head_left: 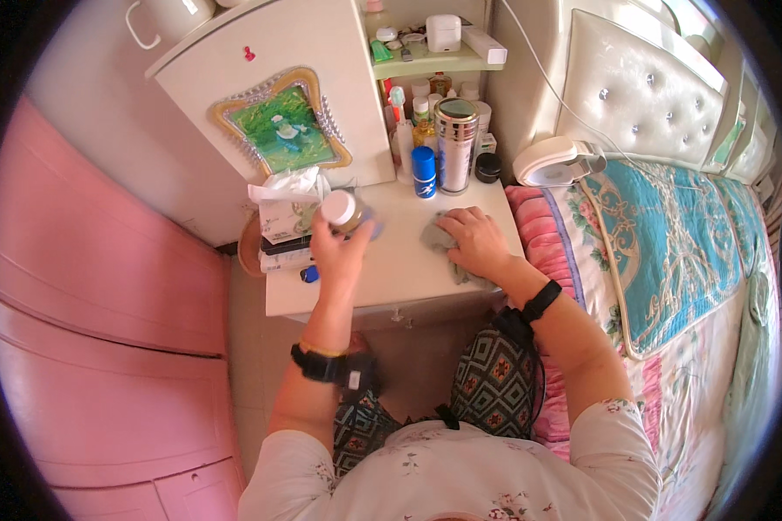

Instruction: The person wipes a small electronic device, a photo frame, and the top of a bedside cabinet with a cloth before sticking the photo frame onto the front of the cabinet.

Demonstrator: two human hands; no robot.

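My left hand (339, 247) is closed around a small bottle with a white cap (339, 207), over the left part of the white tabletop (382, 282). The bottle's body is slightly blurred. On the right of the table my right hand (476, 241) grips a grey cloth (434, 233) that lies against the surface, part of it showing under my wrist. Behind the hands stand a blue bottle (423, 174) and a tall clear tumbler with metallic bands (454, 152). A dark round jar (487, 168) sits to the tumbler's right.
Left of my left hand, a tissue box (284, 221) rests on a stack of boxes, with a small blue object (309, 274) beside it. Several bottles and a toothbrush (398, 100) crowd the shelf corner. White headphones (552, 162) lie by the bed (660, 382). Pink cabinets (104, 260) border the left.
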